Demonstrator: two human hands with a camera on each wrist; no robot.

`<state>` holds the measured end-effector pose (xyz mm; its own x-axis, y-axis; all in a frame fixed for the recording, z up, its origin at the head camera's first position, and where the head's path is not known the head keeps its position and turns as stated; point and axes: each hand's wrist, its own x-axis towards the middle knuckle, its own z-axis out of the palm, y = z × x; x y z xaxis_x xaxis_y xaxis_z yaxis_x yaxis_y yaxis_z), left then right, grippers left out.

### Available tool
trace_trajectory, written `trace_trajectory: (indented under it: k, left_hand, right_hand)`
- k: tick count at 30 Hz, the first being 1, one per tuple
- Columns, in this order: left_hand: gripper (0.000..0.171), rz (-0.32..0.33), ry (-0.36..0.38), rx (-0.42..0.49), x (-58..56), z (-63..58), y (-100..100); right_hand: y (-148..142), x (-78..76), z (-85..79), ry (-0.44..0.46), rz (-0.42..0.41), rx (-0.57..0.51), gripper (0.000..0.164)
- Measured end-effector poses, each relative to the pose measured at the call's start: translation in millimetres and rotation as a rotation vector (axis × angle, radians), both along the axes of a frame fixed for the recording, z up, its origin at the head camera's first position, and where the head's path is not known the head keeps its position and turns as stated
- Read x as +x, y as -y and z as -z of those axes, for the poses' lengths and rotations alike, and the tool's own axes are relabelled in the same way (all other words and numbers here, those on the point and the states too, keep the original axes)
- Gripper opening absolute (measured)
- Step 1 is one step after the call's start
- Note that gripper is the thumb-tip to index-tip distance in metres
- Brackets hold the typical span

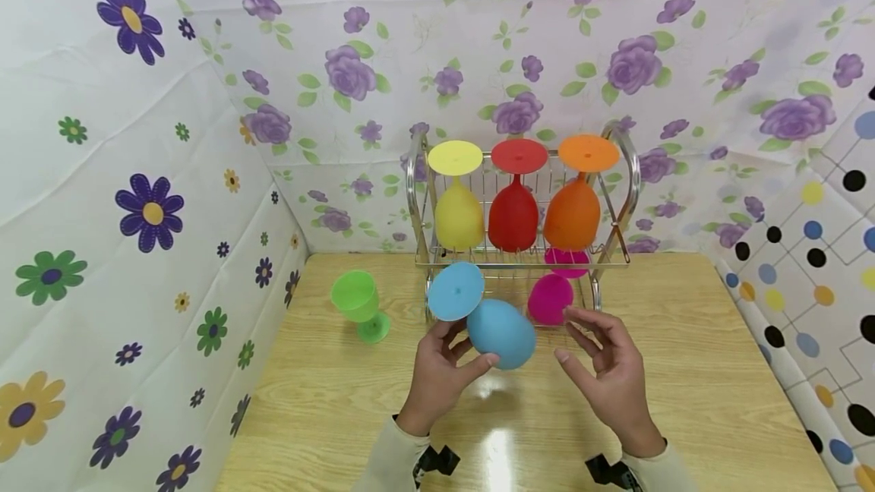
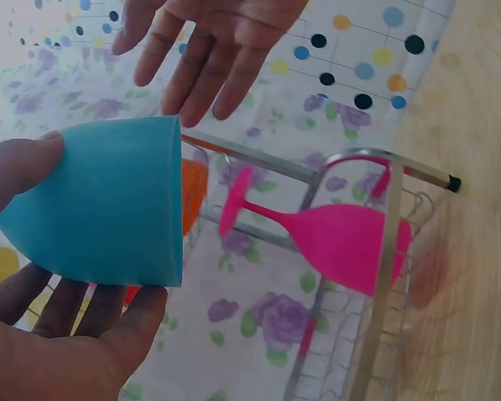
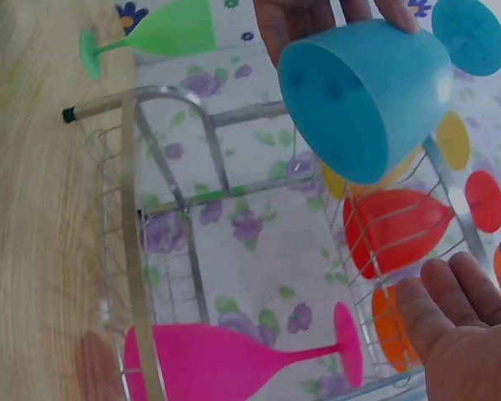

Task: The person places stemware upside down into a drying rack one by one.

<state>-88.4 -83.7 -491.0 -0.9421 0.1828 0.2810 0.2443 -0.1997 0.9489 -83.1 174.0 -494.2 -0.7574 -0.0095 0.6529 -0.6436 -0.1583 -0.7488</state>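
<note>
A blue plastic goblet [image 1: 501, 333] is tilted in front of the rack, its round foot up and to the left. My left hand [image 1: 444, 370] grips it, thumb on one side of the bowl and fingers on the other, as the left wrist view also shows. Apart from the goblet, to its right, my right hand [image 1: 608, 370] is held with fingers spread and loosely bent, holding nothing. Behind it, a pink goblet [image 1: 550, 300] stands upside down on the rack's lower tier. The blue bowl's hollow inside [image 3: 334, 109] faces the right wrist camera.
A two-tier metal dish rack [image 1: 522, 266] stands against the flowered backdrop. Its top tier bears upside-down yellow [image 1: 458, 217], red [image 1: 513, 215] and orange [image 1: 573, 215] goblets. Left of it, a green goblet [image 1: 355, 296] stands upright on the wooden table [image 1: 307, 416].
</note>
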Motion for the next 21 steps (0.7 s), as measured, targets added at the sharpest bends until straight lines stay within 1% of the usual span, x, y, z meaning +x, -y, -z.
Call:
trace_trajectory:
  k: [2, 7, 11, 14, 16, 18, 21]
  left_hand:
    - [0.077, -0.010, -0.008, -0.042, -2.9, 6.5, 1]
    - [0.076, -0.043, -0.068, -0.149, -9.8, 21.1, 0]
    - [0.072, -0.061, -0.086, -0.224, -14.1, 31.4, -2]
    - [0.071, -0.069, -0.080, -0.274, -17.7, 38.8, -3]
    - [0.069, -0.072, -0.072, -0.304, -20.6, 43.8, -4]
    - [0.069, -0.070, -0.061, -0.329, -24.1, 48.3, -4]
    - [0.069, -0.063, -0.029, -0.364, -29.6, 53.7, -5]
  right_hand:
    - [-5, -1.3, 4.1, 0.064, 0.077, 0.050, 0.056]
    - [-17, -7.1, 14.5, 0.224, 0.280, 0.210, 0.048]
    - [-24, -15.4, 22.2, 0.230, 0.380, 0.280, 0.046]
    - [-30, -22.7, 28.4, 0.227, 0.432, 0.318, 0.046]
    - [-33, -27.4, 32.7, 0.242, 0.468, 0.349, 0.046]
    - [-36, -31.8, 37.3, 0.268, 0.506, 0.378, 0.044]
    - [-40, -37.4, 44.5, 0.343, 0.569, 0.416, 0.043]
